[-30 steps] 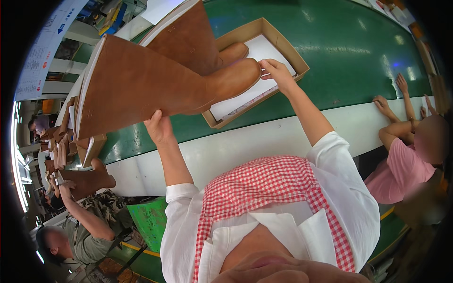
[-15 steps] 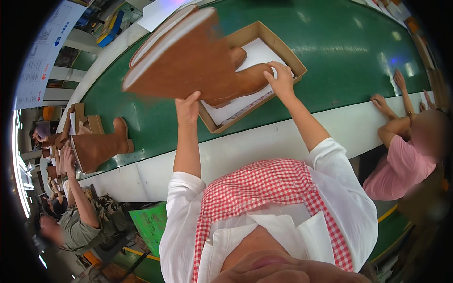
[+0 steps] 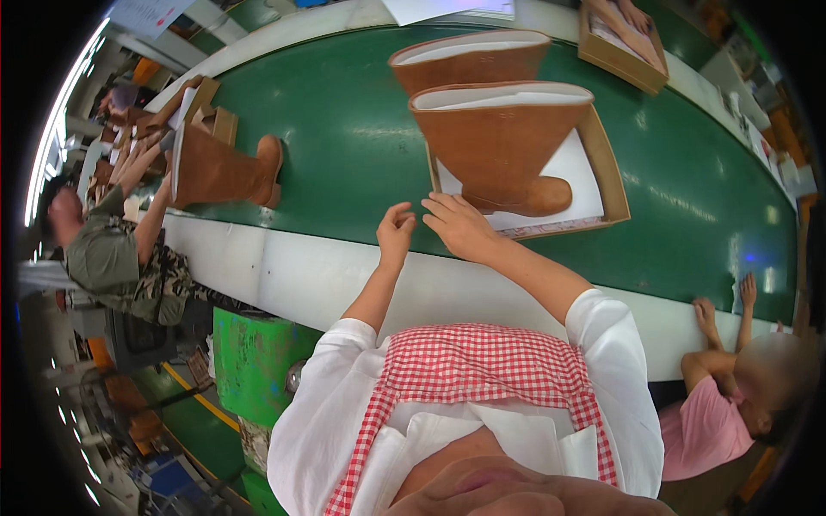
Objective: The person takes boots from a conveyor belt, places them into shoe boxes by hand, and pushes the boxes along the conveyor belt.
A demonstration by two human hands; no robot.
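A tall brown boot (image 3: 508,146) stands upright in a shallow cardboard box (image 3: 615,172) lined with white paper, its toe pointing right. Behind it rises a second brown boot (image 3: 469,64), its lower part hidden. My right hand (image 3: 462,226) is at the box's near left corner, close to the boot's heel, fingers stretched and apart; whether it touches the box, I cannot tell. Just left of it, my left hand (image 3: 396,232) hovers over the table's near edge, fingers loosely bent, nothing visible in them.
On the green tabletop (image 3: 344,155) at left, a person (image 3: 120,249) handles another brown boot (image 3: 224,168). Another box (image 3: 624,52) lies far right with hands over it. A person in pink (image 3: 705,430) sits at right. A green machine (image 3: 258,353) stands near left.
Both hands have let go of the boots. The boots went from tilted over the box's left side to upright. My right hand moved from the toe to the heel side; the view turned left.
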